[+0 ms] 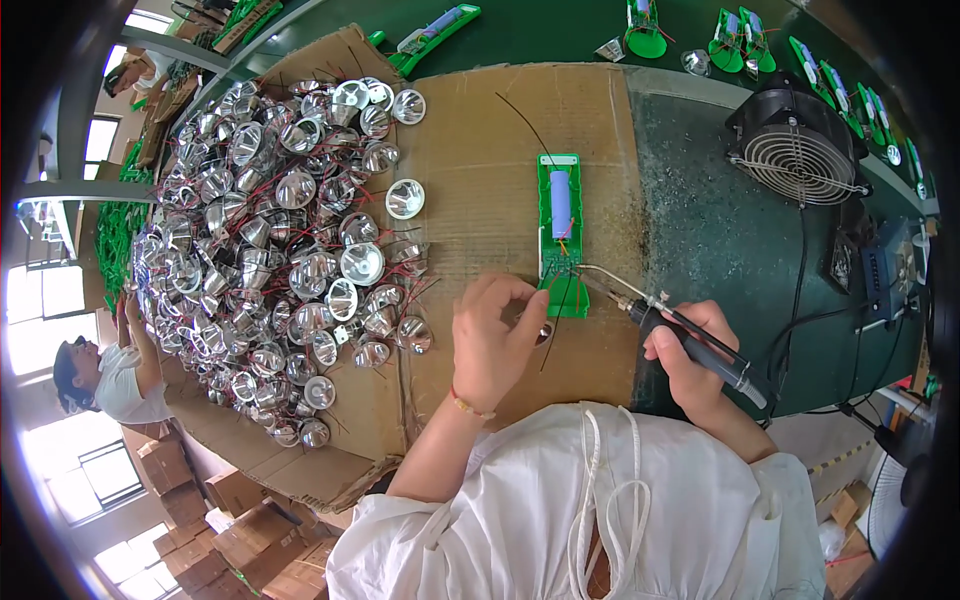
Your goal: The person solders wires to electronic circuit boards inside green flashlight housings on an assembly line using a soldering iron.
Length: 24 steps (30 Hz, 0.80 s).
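Observation:
A green plastic flashlight housing (546, 215) lies on the cardboard, with a purple cylindrical battery cell (560, 205) inside. Thin red, yellow and black wires run around a small circuit board (560, 268) at its near end. My left hand (497, 335) is closed beside that end, fingers pinched near the wires. A shiny reflector cup (543, 334) shows partly from under it; the fingers hide the rest. In my right hand (692, 352) is a black-handled soldering iron (695, 345) with a thin metal feed tube (610, 278) alongside, its tip reaching the board.
A big heap of reflector cups (295, 190) with red wires fills the left. A black fan (792, 150) with a wire guard stands back right, cables below it. More green housings (645, 30) line the far edge. Another person (110, 375) works at far left.

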Available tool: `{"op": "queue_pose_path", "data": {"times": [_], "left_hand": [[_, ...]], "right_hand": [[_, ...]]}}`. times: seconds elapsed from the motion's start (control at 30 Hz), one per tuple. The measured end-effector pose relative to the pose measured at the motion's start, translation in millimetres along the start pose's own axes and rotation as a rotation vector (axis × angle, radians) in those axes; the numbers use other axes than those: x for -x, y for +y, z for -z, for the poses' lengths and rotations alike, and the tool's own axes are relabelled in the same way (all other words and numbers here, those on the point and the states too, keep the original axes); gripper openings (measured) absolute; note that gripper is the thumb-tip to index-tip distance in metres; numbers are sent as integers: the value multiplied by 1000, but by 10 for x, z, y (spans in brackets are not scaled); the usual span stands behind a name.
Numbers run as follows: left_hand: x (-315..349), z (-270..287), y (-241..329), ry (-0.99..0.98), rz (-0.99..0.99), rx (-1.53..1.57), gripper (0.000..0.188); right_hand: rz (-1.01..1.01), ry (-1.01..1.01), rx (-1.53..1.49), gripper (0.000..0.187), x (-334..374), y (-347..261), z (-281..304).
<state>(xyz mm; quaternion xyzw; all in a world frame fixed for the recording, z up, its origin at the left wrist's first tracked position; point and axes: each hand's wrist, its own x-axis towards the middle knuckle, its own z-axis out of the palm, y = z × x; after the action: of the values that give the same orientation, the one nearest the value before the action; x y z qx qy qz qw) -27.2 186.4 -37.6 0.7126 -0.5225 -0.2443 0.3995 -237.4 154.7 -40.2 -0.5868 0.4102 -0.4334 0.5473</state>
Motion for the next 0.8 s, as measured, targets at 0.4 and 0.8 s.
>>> {"op": "queue_pose_path", "data": {"times": [0.4, 0.8], "left_hand": [[-12, -44, -18, -4, -26, -12, 9], [-15, -54, -35, 18, -40, -61, 9]], "right_hand": [[-49, -3, -30, 15, -16, 37, -43], [-45, 124, -94, 14, 26, -8, -74]]}}
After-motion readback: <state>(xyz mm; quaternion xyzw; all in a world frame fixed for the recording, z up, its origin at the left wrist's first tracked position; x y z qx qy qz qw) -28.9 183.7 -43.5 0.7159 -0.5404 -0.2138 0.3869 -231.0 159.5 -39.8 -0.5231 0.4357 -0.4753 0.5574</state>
